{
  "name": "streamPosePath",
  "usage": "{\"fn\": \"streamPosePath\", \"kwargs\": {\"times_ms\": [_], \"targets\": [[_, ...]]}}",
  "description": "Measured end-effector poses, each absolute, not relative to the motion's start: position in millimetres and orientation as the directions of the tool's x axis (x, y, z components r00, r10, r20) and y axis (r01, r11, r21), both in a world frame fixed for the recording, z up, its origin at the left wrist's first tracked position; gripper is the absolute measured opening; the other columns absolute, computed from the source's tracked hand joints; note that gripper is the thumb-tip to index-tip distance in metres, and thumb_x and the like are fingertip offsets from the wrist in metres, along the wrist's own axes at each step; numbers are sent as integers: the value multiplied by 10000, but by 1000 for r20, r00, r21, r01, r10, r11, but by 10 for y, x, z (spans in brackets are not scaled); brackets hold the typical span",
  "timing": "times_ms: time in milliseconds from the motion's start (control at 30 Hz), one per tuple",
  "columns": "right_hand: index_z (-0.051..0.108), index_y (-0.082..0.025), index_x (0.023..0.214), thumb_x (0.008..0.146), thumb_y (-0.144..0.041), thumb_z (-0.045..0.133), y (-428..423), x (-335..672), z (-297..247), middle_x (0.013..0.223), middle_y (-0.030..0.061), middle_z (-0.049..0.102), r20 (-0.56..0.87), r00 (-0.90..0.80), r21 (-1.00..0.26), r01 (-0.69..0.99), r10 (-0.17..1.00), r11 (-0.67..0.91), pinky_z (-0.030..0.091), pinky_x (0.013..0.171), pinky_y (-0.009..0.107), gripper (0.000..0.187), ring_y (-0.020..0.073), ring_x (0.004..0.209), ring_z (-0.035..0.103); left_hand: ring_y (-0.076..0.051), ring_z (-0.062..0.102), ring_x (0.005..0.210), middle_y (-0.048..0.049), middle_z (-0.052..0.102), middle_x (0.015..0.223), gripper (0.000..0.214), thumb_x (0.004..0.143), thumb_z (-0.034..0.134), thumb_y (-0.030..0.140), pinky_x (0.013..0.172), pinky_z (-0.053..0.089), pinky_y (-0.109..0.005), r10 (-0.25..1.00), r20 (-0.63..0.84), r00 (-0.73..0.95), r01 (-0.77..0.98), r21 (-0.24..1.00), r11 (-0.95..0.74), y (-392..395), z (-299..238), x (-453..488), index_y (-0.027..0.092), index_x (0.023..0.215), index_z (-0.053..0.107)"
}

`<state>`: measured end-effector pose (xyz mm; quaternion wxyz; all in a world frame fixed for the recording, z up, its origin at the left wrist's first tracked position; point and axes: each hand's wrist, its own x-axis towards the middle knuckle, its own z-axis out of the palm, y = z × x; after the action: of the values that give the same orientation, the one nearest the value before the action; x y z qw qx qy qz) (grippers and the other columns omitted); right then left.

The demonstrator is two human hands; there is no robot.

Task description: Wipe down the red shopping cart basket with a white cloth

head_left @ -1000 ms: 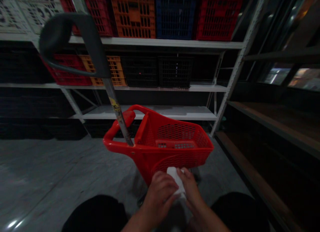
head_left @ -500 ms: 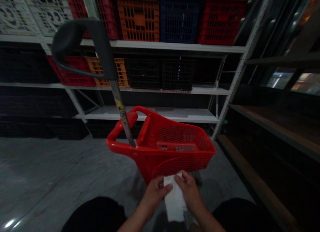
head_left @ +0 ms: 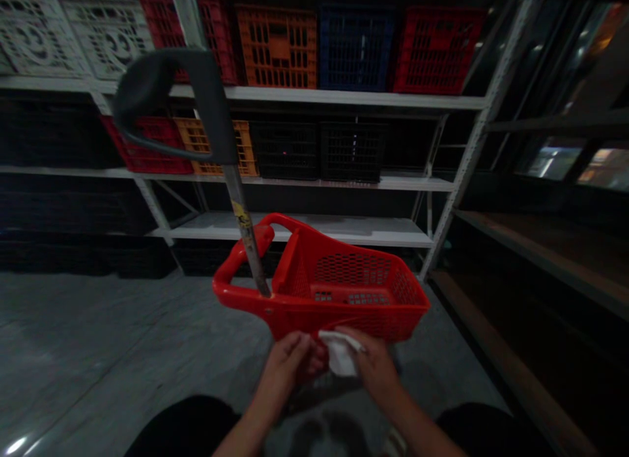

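Note:
A folded white tissue (head_left: 343,354) hangs from my right hand (head_left: 372,357), whose fingers are closed around its upper right part. My left hand (head_left: 293,357) is beside it on the left, apart from the tissue, with half-curled fingers and nothing visible in them; a little blur softens them. Both hands are low in the view, in front of the near side of a red plastic shopping cart basket (head_left: 354,306). Whether the left fingertips touch the cart's side I cannot tell. A metal pole (head_left: 246,227) with a dark grey loop handle (head_left: 221,116) rises at the cart's handle end.
White metal shelves (head_left: 314,96) behind the cart hold orange (head_left: 280,47), blue (head_left: 356,47), red (head_left: 437,50), white and black crates. Dark shelving (head_left: 515,358) runs along the right. The grey floor (head_left: 122,339) stretches left. My knees (head_left: 184,427) flank my arms.
My left hand has let go of the tissue and moved left. The tissue, now bunched and shorter, stays in my right hand, slightly higher. The view has shifted a little.

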<state>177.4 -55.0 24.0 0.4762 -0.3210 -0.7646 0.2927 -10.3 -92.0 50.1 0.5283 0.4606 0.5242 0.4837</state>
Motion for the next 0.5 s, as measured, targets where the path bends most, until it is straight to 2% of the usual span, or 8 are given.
{"fn": "streamPosePath", "kwargs": {"times_ms": [33, 100, 167, 200, 233, 333, 400, 500], "targets": [[538, -216, 1152, 679, -29, 339, -457, 1802, 352, 1111, 39, 606, 580, -264, -731, 248, 771, 635, 440, 887, 317, 546, 145, 1032, 551, -185, 609, 738, -60, 647, 787, 308, 716, 526, 476, 720, 476, -337, 982, 103, -156, 149, 986, -79, -905, 601, -233, 175, 763, 569], [524, -220, 1169, 652, -13, 333, -296, 1780, 575, 1202, 35, 544, 704, -160, -602, 384, 692, 701, 338, 982, 390, 589, 160, 1130, 474, -200, 557, 948, -56, 612, 987, 278, 700, 571, 417, 887, 405, -372, 760, 547, -352, 550, 778, -305, -835, 817, -502, 202, 877, 556], [509, -232, 1186, 647, -5, 339, -183, 1613, 712, 1292, 25, 457, 789, -179, -426, 528, 587, 734, 179, 1038, 486, 608, 191, 1230, 351, -233, 496, 1053, -98, 565, 1092, 429, 665, 603, 418, 941, 349, -406, 491, 807, -329, 827, 497, -263, -711, 1014, -726, 175, 1009, 520], [505, -240, 1189, 655, -5, 346, -143, 1479, 728, 1306, 22, 440, 796, -229, -353, 576, 560, 737, 126, 1038, 518, 605, 204, 1251, 315, -251, 479, 1074, -127, 550, 1117, 505, 660, 596, 442, 945, 334, -422, 434, 856, -280, 904, 388, -181, -634, 1093, -806, 147, 1059, 500], [498, -246, 1196, 666, -7, 353, -110, 1323, 707, 1304, 22, 444, 783, -287, -300, 603, 552, 739, 113, 1034, 532, 598, 210, 1253, 307, -265, 491, 1052, -146, 563, 1095, 527, 670, 569, 475, 945, 317, -439, 454, 864, -218, 954, 287, -90, -555, 1156, -861, 123, 1057, 510], [453, -226, 1240, 692, -11, 365, -24, 906, 501, 1270, 36, 484, 699, -442, -232, 603, 562, 763, 227, 1026, 461, 595, 189, 1208, 376, -257, 579, 794, -122, 649, 753, 490, 739, 407, 557, 908, 300, -454, 657, 743, -128, 988, 36, 152, -352, 1250, -912, 121, 790, 625], [425, -187, 1264, 685, 2, 355, 45, 824, 340, 1264, 46, 489, 676, -502, -209, 571, 540, 794, 310, 1004, 378, 613, 158, 1177, 415, -233, 577, 674, -100, 629, 602, 552, 771, 313, 573, 870, 313, -420, 716, 683, -144, 967, -56, 248, -281, 1257, -906, 141, 653, 635], [421, -149, 1265, 653, 27, 329, 143, 1077, 168, 1233, 56, 519, 683, -547, -157, 536, 483, 829, 358, 984, 332, 644, 132, 1149, 445, -220, 573, 655, -98, 633, 599, 588, 787, 262, 573, 835, 321, -374, 704, 692, -160, 949, -88, 302, -258, 1241, -922, 154, 641, 647]]}}
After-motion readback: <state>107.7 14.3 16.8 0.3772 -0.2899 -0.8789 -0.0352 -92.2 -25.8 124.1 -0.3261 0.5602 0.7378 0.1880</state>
